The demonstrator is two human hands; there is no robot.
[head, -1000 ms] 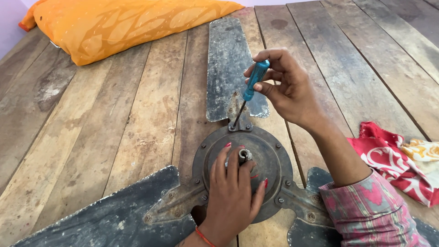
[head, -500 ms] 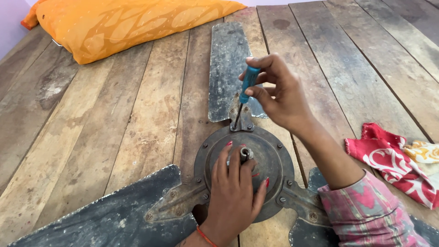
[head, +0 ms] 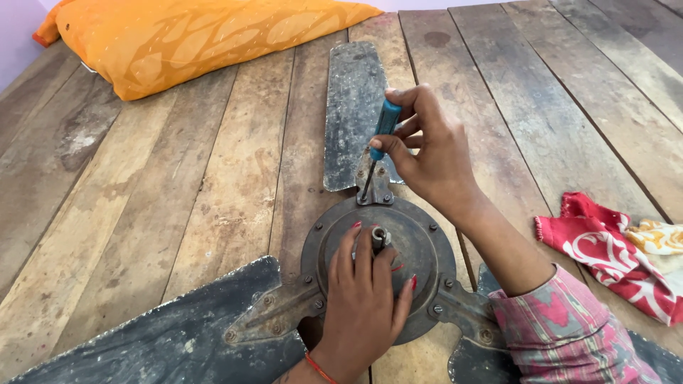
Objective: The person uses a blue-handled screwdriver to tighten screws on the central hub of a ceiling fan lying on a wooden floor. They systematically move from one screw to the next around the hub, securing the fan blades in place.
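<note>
Underneath everything, weathered brown wooden plank floor [head: 178, 213], boards running away from the viewer. At far upper left, large orange patterned pillow [head: 192, 39] lying on the planks. Spread across the middle, dusty grey metal ceiling fan [head: 398, 256] laid flat, round motor housing at centre. Three blades reaching out: long grey top blade [head: 353, 107] pointing away, dark lower-left blade [head: 163, 341] toward the bottom corner, lower-right blade [head: 469, 363] mostly hidden under a pink patterned sleeve [head: 562, 334]. At right edge, crumpled red, white and yellow cloth [head: 619, 249], well apart from the fan.

Left hand [head: 363, 306] resting palm down on the motor housing, fingers narrowly spread and lying flat on the metal, fingertips [head: 356, 231] just beside the short metal centre shaft [head: 379, 237]; red nails, thin red thread at the wrist.

Right hand [head: 427, 153] raised over the top blade's bracket, fingers curled closed around a small blue-handled screwdriver [head: 380, 139], thumb and forefinger pinching the handle. Screwdriver nearly upright, slightly tilted, thin dark tip down on the small grey metal bracket [head: 375, 188] joining top blade to housing. Exact screw under the tip too small to tell.
</note>
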